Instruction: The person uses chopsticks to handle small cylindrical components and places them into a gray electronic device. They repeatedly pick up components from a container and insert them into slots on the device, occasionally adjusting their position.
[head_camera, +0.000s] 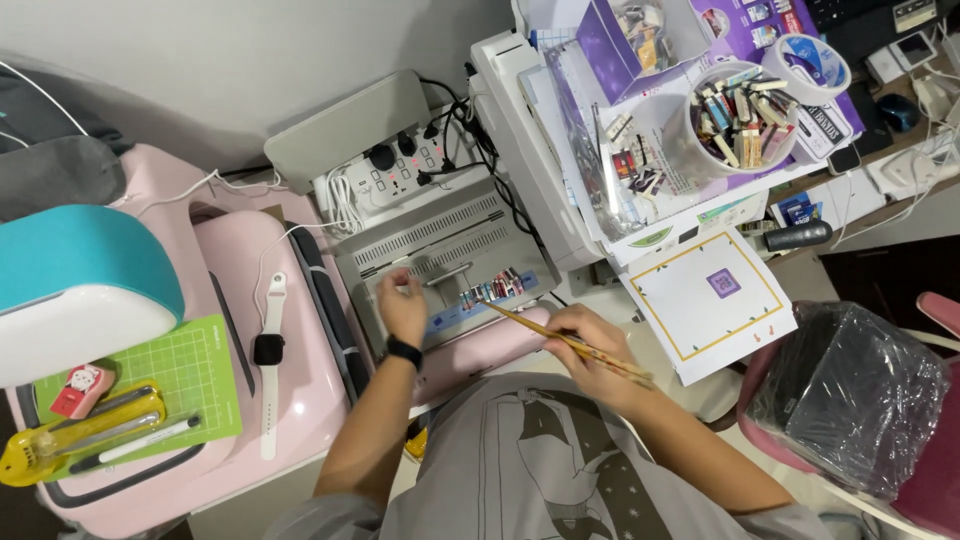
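Observation:
My left hand (402, 305) rests on the top of a grey metal machine (440, 245), fingers curled near its handle, and I cannot tell whether it grips anything. A black band is on that wrist. My right hand (590, 352) holds a pair of wooden chopsticks (560, 338), whose tips reach toward a row of small coloured pieces (493, 287) lined up at the machine's front edge.
A pink machine (290, 330) with a white smartwatch (269, 350) stands left, beside a green cutting mat (190, 375) and a teal-and-white device (80, 285). A power strip (395, 175), a tub of small pieces (735, 120), a printed sheet (710, 295) and a plastic-covered chair (850, 390) are around.

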